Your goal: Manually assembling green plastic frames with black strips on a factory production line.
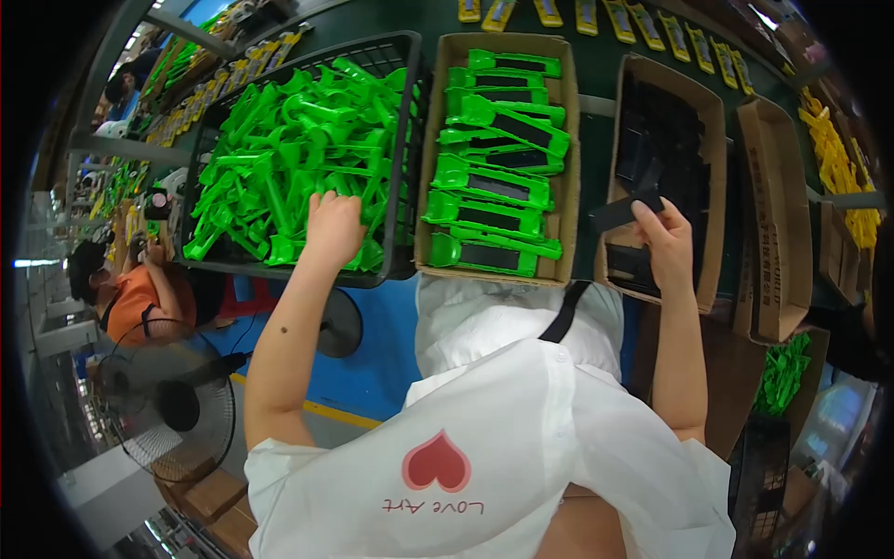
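My left hand (335,229) is at the near side of a black plastic basket (406,140) heaped with loose green plastic parts (317,130). Its fingers are curled down among the parts, and whatever they grip is hidden. A thin, flat black strip (615,215) is pinched between the fingers of my right hand (665,238). That hand hovers over the near left part of a cardboard box (713,177) holding dark strips (666,121). Between my hands, a second cardboard box (570,186) contains a column of green parts fitted with black strips (498,216).
An upright cardboard box (778,224) stands at the right. Yellow packages (643,23) line the back of the dark green table. A fan (172,401) stands at lower left, near a person in orange (140,303). More green parts (784,373) fill a box at lower right.
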`<state>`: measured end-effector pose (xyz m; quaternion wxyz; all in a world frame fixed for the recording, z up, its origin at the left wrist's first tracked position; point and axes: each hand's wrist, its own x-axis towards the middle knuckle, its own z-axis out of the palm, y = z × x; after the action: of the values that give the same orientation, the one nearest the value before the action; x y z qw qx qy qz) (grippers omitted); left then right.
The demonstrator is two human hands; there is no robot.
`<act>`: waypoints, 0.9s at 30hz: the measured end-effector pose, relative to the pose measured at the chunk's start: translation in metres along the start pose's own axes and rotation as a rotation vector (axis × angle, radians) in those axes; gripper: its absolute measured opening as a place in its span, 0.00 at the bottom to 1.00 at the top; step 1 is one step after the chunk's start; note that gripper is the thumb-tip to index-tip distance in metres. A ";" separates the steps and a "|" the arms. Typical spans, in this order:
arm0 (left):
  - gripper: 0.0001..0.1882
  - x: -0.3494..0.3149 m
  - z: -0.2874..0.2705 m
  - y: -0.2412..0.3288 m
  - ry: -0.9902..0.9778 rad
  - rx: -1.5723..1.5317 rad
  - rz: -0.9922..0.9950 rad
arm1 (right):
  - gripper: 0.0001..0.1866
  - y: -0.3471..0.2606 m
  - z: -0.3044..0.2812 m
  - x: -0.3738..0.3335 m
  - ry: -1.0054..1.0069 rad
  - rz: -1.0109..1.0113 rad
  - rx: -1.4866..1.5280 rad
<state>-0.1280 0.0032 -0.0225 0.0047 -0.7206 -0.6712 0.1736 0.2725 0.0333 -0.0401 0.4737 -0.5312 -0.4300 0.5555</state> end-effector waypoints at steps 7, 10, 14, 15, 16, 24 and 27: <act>0.08 -0.028 -0.026 -0.043 0.279 -0.768 -0.335 | 0.05 -0.006 0.014 -0.010 -0.118 0.059 0.180; 0.17 -0.027 -0.051 0.002 0.395 -1.372 -0.265 | 0.06 -0.011 0.022 -0.014 -0.088 0.048 0.253; 0.22 -0.023 -0.071 0.087 -0.023 -1.954 -0.066 | 0.14 -0.018 0.033 -0.022 -0.071 0.005 0.294; 0.20 -0.019 -0.065 0.101 -0.102 -1.953 -0.011 | 0.14 -0.020 0.036 -0.024 -0.071 -0.017 0.292; 0.18 -0.017 -0.059 0.113 -0.166 -1.975 0.036 | 0.15 -0.021 0.038 -0.026 -0.076 -0.039 0.293; 0.12 -0.014 -0.052 0.178 -0.347 -2.265 -0.036 | 0.13 -0.023 0.049 -0.037 -0.124 -0.424 -0.164; 0.12 -0.013 -0.056 0.177 -0.265 -2.412 -0.018 | 0.08 -0.019 0.027 -0.031 -0.318 -0.776 -0.411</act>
<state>0.0570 -0.0145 -0.0095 -0.7368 -0.2340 -0.4020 -0.4906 0.2461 0.0068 -0.0144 0.4595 -0.3221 -0.7653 0.3153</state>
